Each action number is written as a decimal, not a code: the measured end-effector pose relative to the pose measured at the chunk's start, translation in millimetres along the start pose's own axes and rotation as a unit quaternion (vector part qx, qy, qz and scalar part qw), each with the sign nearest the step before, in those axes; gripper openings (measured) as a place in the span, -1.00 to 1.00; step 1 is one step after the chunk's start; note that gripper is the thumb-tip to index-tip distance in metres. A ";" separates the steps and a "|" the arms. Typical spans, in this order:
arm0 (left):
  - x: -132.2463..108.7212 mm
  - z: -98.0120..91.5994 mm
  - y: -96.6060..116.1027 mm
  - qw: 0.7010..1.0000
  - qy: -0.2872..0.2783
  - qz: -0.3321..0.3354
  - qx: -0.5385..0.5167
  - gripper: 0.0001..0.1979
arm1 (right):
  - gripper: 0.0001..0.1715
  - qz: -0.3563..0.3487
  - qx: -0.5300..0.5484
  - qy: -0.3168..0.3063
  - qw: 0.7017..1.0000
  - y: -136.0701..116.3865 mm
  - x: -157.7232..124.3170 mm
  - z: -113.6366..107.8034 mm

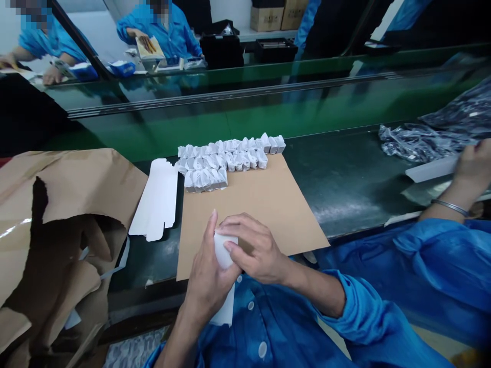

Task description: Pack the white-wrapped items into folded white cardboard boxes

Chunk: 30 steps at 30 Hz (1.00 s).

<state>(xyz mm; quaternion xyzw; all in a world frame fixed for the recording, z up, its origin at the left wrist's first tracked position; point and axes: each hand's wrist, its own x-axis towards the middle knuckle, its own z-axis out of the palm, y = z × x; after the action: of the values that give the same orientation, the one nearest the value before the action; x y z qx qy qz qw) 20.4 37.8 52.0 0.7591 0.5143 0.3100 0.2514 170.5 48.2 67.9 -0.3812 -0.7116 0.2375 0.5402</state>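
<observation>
My left hand (210, 271) is wrapped round a narrow white carton (224, 250) in front of my chest. At its upper end, the thumb and fingers of my right hand (253, 250) press on the carton. Its lower part shows below my left hand, slanting down; my fingers hide much of the middle. Beyond my hands lies a brown cardboard sheet (276, 209). Along its far side stand several small white paper-wrapped pieces (207, 179) in tight rows. Left of the sheet is a stack of flat white carton blanks (155, 199).
A large torn brown paper sack (76, 179) takes up the left. On the right are clear plastic bags (422, 140) and a neighbour's hand (475, 163) near a white carton (433, 168). A green conveyor side (245, 122) runs behind the bench; two people in blue work beyond it.
</observation>
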 end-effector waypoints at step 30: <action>24.4 -12.3 -89.5 0.924 -0.030 0.242 0.293 -0.52 | -0.73 0.089 -0.346 -0.326 0.875 110.7 100.8 -31.5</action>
<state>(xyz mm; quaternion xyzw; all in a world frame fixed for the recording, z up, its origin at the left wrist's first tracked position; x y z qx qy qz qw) -37.7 92.2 2.9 0.9092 0.3748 0.1742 -0.0496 219.4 192.5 53.7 -0.5064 -0.8473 0.1337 0.0881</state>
